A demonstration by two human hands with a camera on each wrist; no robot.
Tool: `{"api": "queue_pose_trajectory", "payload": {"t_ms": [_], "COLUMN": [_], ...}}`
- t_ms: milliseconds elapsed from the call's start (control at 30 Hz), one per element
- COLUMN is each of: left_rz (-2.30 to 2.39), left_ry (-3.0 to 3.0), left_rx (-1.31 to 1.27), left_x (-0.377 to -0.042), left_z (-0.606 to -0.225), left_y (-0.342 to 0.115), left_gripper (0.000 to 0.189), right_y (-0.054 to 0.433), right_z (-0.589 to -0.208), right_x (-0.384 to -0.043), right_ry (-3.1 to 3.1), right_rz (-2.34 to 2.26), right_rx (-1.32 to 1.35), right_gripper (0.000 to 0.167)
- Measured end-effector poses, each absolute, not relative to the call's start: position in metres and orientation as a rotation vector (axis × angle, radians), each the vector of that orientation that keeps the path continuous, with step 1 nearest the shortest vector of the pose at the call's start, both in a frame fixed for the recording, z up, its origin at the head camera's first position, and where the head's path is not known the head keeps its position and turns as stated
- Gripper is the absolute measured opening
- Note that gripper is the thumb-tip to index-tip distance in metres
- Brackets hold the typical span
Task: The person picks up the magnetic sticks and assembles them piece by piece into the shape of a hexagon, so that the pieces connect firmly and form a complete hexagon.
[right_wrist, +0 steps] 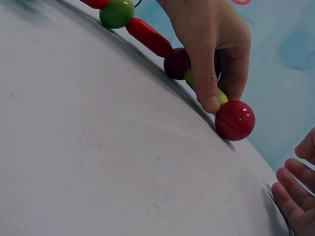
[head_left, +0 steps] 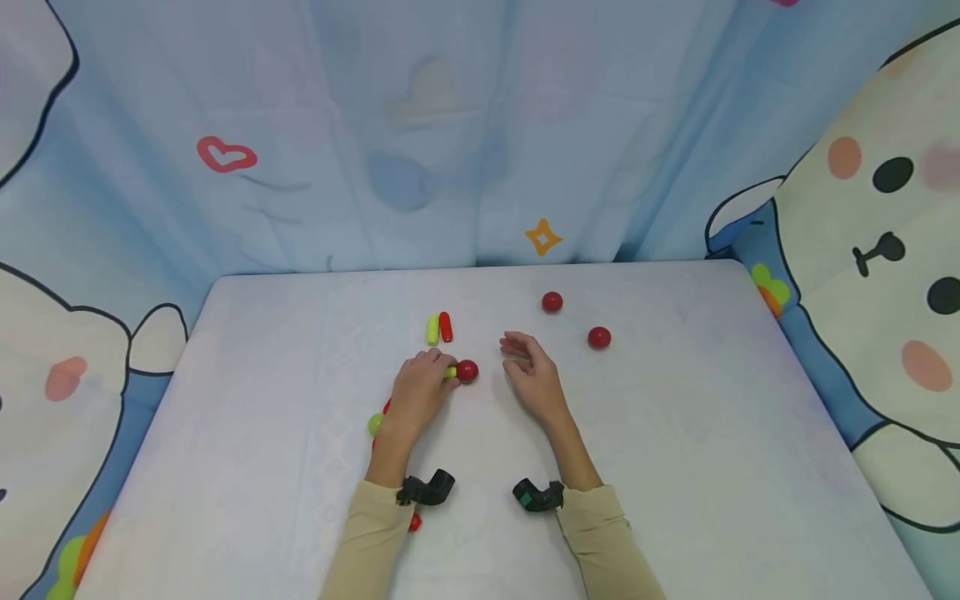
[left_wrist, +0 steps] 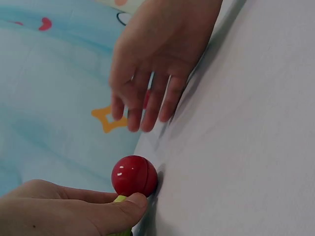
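Note:
My left hand [head_left: 420, 390] pinches a yellow-green stick [right_wrist: 223, 96] between thumb and fingers, low over the white table. At the stick's far end sits a glossy red ball [head_left: 467, 371], right beside the thumb tip. Behind the hand, in the right wrist view, the stick leads to a dark red ball [right_wrist: 176, 64], then a red stick [right_wrist: 149, 37] and a green ball [right_wrist: 117, 13] in a chain. The left forearm covers much of this chain in the head view. To the right of the red ball, my right hand [head_left: 531, 375] holds nothing, its fingers extended.
A loose yellow-green stick [head_left: 432, 330] and red stick [head_left: 446, 327] lie side by side beyond the left hand. Two red balls, one farther back [head_left: 552, 302] and one farther right [head_left: 599, 337], rest on the table [head_left: 712, 433]. A red piece [head_left: 415, 522] peeks out beside the left sleeve.

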State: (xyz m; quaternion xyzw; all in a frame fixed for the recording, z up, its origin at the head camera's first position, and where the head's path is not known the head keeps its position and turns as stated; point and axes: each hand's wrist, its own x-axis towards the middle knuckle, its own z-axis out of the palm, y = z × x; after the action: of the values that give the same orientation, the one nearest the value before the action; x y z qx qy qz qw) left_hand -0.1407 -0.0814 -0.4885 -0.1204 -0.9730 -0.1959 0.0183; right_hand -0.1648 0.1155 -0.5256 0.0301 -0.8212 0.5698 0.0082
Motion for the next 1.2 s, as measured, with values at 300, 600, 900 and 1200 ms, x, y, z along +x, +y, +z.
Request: {"api": "queue_pose_trajectory", "payload": {"t_ms": [300,600,900,1200], "left_rz": [-0.682,-0.719,-0.738,-0.753], "left_ry": [-3.015,-3.006,-3.019,-3.036], "left_rx": [-0.229,-0.141,-0.096,-0.063], "left_x": [-0.143,-0.144,-0.145,-0.148], "left_z": [-0.490,-0.488,-0.486,-0.488], "left_y": [-0.113,-0.129,-0.132,-0.136], "left_gripper": [0.029,0.030,0.030,0.031], "right_y": [0.115,0.108,0.079,0.054], "right_z": [-0.523,-0.523,-0.520,-0.524], "right_x": [-0.164,-0.168,-0.185,-0.208], "right_ry": [-2.577,-2.661,-2.811,-2.823], "right_rz": [1.808,1.737,1.565,1.519], "right_rx": [0.112,0.141,0.302,0.508], "right_gripper": [0.038,0.038,0.041,0.045]}}
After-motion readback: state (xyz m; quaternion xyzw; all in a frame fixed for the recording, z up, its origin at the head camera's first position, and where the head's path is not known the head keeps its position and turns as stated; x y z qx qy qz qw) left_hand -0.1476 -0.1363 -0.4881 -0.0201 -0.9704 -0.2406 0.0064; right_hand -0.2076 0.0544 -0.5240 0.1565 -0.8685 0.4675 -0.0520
